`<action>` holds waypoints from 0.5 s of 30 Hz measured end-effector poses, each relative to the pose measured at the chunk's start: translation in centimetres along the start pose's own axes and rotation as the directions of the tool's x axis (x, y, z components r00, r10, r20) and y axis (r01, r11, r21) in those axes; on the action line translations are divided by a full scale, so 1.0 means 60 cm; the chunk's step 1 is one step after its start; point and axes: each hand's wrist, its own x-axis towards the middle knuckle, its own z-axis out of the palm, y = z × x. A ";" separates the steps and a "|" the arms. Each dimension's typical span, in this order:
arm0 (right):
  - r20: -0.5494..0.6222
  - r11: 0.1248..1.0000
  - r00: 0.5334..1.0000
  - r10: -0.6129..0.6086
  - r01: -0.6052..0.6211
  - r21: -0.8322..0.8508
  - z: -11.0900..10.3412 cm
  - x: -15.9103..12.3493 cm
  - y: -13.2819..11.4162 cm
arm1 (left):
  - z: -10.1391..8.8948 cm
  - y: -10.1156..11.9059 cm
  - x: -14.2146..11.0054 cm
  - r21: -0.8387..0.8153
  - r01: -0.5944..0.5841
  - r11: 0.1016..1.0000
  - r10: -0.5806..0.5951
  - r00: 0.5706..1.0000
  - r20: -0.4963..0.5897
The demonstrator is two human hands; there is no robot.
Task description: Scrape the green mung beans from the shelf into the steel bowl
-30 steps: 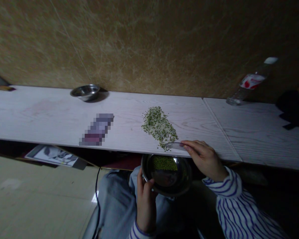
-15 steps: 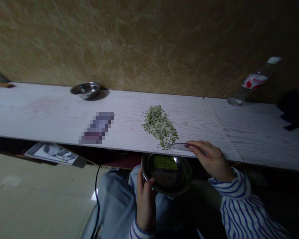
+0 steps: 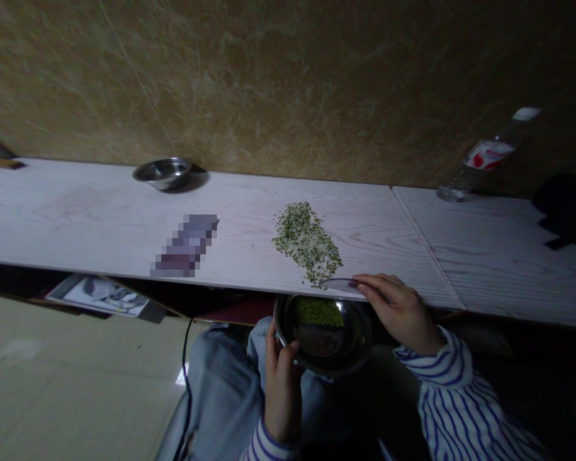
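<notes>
Green mung beans mixed with white grains (image 3: pixel 306 240) lie spread on the white wood-grain table (image 3: pixel 235 256). With my left hand (image 3: pixel 282 378) I grip the left rim of a metal bowl (image 3: pixel 324 349), thumb over the edge, held tilted just below the table's front edge. Mung beans (image 3: pixel 318 312) are gathered at the bowl's far side. My right hand (image 3: pixel 396 304) pinches a thin, flat, purplish blade-like tool (image 3: pixel 340 284); its exact kind is unclear. The tool lies low over the table, its tip touching the near end of the pile.
A second metal bowl (image 3: pixel 163 173) stands at the back left. A pixelated flat object (image 3: pixel 186 246) lies left of the pile. A clear bottle (image 3: pixel 484 157) with a white cap stands at the right by the wall. A dark item (image 3: pixel 566 208) is at far right.
My right hand and the tool have shifted slightly left along the table's front edge, under the pile's near end. The left hand and bowl are nearly unchanged.
</notes>
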 end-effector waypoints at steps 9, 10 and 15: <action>0.004 1.000 1.000 -0.026 0.026 -0.006 0.014 0.014 -0.014 | 0.001 0.001 0.000 0.004 -0.006 1.000 0.006 1.000 -0.003; 0.004 1.000 1.000 -0.030 0.030 -0.006 0.016 0.016 -0.016 | 0.000 0.000 0.001 0.007 -0.006 1.000 0.006 1.000 -0.006; 0.033 0.997 0.997 -0.068 0.068 0.023 0.018 0.020 -0.032 | -0.002 0.002 0.001 0.006 -0.034 0.999 0.034 0.999 0.007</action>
